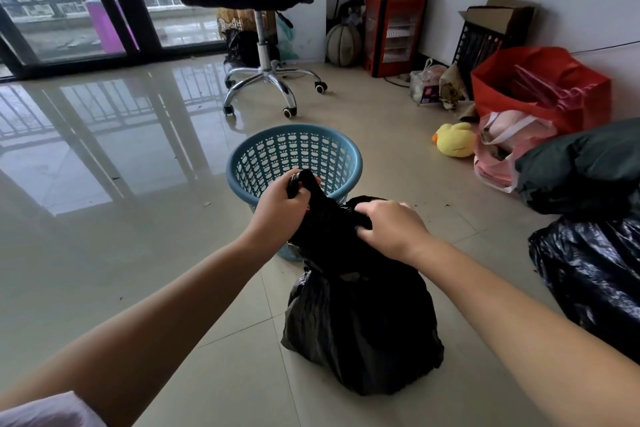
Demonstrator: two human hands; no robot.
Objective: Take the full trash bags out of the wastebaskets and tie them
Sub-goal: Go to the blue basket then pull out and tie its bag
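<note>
Bag (360, 315) on floor (121, 253), nearest, already out of basket (294, 163) so neck free for tying. Long axis upright, neck pointing up, leaning slightly toward basket. Right hand (391, 229) curled, bunching plastic at neck. Left hand (280, 204) fisted round other gathered end, pulled up and away, likely tensioning for knot. Basket just behind, liner gone. Second bag (588, 274) right. Chair (256, 10) far back.

Left of the grip the tiled floor (104, 218) lies open. Just beyond it stands the blue wastebasket (294, 152); to its right a second black bag (588, 270) crowds in.
</note>
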